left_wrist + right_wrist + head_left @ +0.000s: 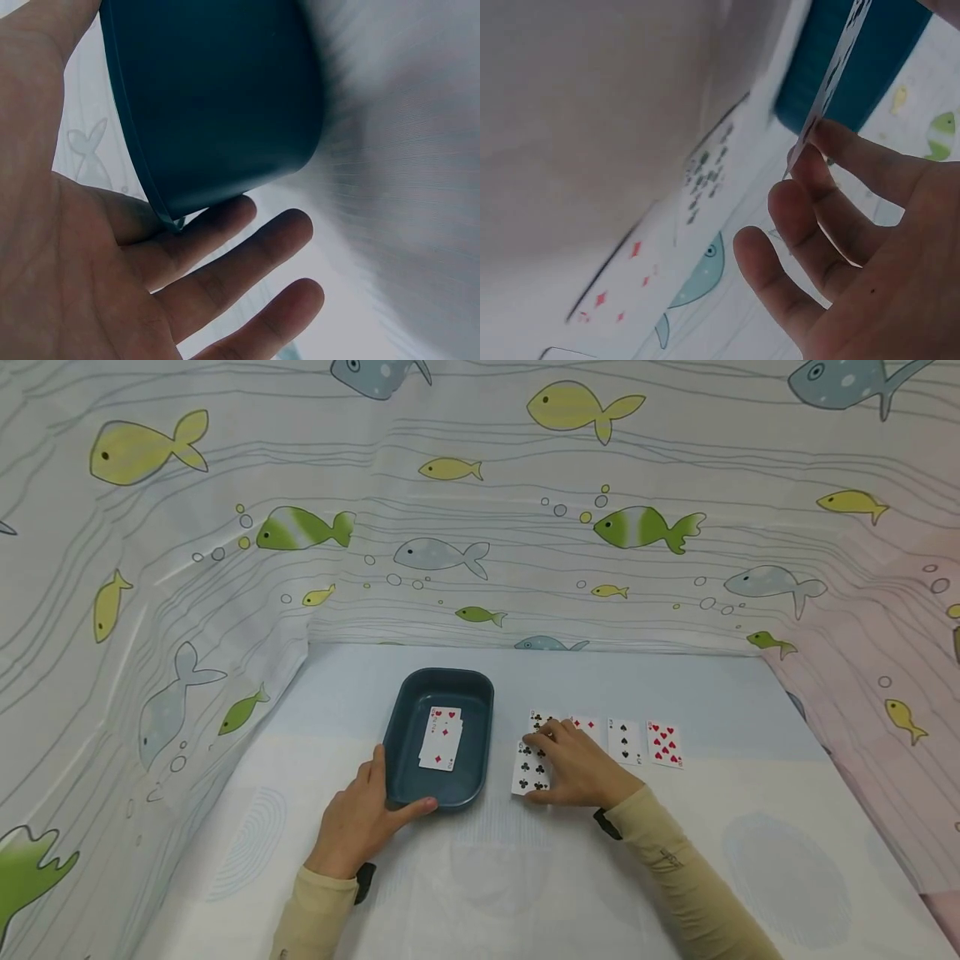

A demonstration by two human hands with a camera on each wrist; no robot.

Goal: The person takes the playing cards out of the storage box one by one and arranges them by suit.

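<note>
My right hand [577,770] pinches a playing card of clubs [526,772] by its edges, just right of the dark blue tray [474,760]. In the right wrist view that card [834,75] shows nearly edge-on, tilted up, with the fingertips against one edge. My left hand [351,823] rests at the tray's near left corner, thumb along the near rim and fingers spread down the left side. Its fingers look nearly straight against the tray wall [210,105] in the left wrist view. Inside the tray lie a few overlapping red-suit cards [442,745], face up.
Right of the tray runs a row of face-up cards: another clubs card [540,718], a diamonds card [591,725] partly behind my right hand, a spades card [624,742] and a hearts card [664,747]. A fish-patterned curtain [517,510] encloses the table's back and sides.
</note>
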